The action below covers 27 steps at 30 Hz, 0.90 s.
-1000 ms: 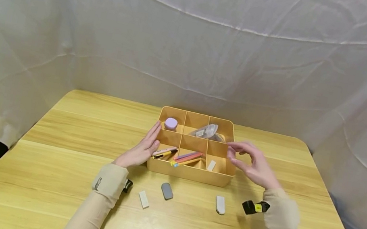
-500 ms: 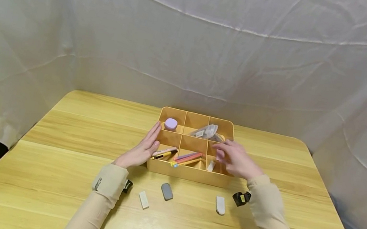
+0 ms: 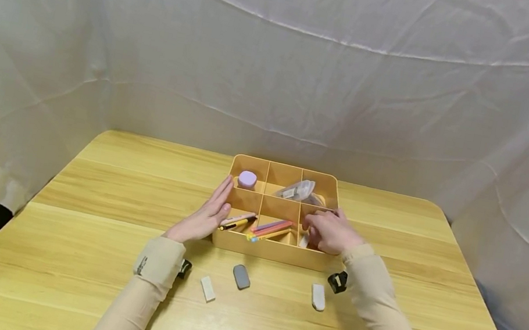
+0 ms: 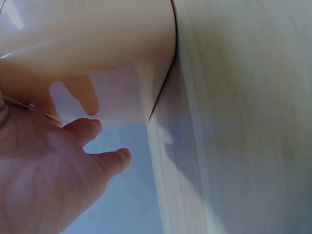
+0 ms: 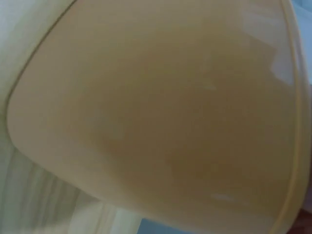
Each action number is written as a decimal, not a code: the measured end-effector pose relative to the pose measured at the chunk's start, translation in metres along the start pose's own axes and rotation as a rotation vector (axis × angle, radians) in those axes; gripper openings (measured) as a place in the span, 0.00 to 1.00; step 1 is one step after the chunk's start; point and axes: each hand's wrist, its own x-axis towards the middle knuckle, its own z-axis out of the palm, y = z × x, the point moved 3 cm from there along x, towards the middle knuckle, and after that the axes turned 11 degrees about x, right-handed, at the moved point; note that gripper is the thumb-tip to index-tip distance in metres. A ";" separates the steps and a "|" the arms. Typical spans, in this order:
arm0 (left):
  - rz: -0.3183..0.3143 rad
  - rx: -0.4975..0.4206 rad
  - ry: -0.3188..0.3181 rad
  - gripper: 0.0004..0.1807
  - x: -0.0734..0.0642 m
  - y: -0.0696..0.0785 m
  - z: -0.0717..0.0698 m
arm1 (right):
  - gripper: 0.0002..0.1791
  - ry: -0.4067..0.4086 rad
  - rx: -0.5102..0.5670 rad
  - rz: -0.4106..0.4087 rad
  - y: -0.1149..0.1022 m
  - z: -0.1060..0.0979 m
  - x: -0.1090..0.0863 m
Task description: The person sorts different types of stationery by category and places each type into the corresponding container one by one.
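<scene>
An orange organizer box with several compartments stands toward the back of the table. My left hand lies along its left wall, fingers straight against the outside. In the left wrist view, that hand is at the rim. My right hand reaches over the right wall into the front right compartment, fingers curled downward. The small pink block it pinches is now hidden behind the fingers. Beside those fingertips lies a white eraser. Only the box's outer wall fills most of the right wrist view.
Pens lie in the front left compartment, colored pens in the front middle. A lilac round-cornered item and clear plastic packets sit in the back row. Before the box lie a white eraser, a gray piece and a white rounded piece.
My right hand has moved left from beside the box's right edge and down into the front right compartment, carrying the pink block out of sight. My left hand has stayed on the left wall.
</scene>
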 end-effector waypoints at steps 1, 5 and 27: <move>0.001 -0.001 0.000 0.33 0.000 0.000 0.000 | 0.13 0.002 -0.006 0.005 0.000 0.001 0.000; 0.002 -0.001 0.002 0.33 0.000 0.000 0.000 | 0.15 0.004 -0.012 0.026 -0.001 0.001 0.000; -0.028 0.002 -0.017 0.33 0.001 0.001 0.000 | 0.11 0.686 0.720 -0.073 0.024 0.009 -0.048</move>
